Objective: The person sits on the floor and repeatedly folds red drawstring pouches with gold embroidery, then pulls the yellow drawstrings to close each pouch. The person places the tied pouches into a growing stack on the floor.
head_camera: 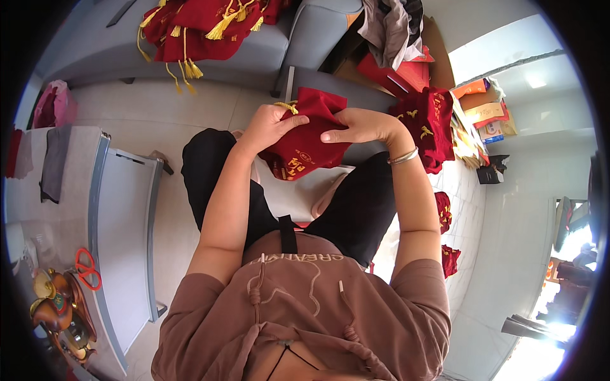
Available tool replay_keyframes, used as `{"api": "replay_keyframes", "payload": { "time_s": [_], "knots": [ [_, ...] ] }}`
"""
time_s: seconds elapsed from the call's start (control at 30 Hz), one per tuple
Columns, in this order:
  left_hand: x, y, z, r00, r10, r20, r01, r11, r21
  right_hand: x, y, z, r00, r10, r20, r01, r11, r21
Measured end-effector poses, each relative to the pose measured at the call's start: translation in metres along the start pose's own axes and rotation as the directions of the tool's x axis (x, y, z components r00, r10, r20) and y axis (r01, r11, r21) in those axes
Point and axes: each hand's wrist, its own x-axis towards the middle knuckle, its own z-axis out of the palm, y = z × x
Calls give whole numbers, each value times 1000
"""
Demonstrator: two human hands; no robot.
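Between my hands, above my parted knees, is a dark red cloth drawstring bag with yellow-gold printing and a yellow cord. My left hand grips its upper left edge beside the cord, thumb laid over the cloth. On the bag's right side, my right hand has its thumb in front and its fingers behind or inside a fold; how far they reach is hidden. Similar red bags with yellow tassels lie heaped on the grey sofa. A stack of red bags stands just right of my right hand.
A low grey surface is beyond the bag. At left stands a table with red-handled scissors and a grey cloth. A red box, paper packets and smaller red bundles are at right.
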Motion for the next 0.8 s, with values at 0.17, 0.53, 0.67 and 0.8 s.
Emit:
{"api": "replay_keyframes", "payload": {
  "time_s": [0.17,0.53,0.67,0.8],
  "knots": [
    [2,-1,4,999,-28,39,29,999,-21,-3,-17,0,966,255,-32,-241,859,-451],
    [1,1,-2,965,-150,-214,-16,784,-620,-10,19,12,393,-287,-873,515,856,-49],
    [7,7,-6,923,-270,-273,-62,596,-800,-5,38,53,564,5,-826,608,675,419],
    [7,5,-9,923,-293,-250,-62,527,-848,5,51,97,794,87,-602,486,505,713]
  ]
}}
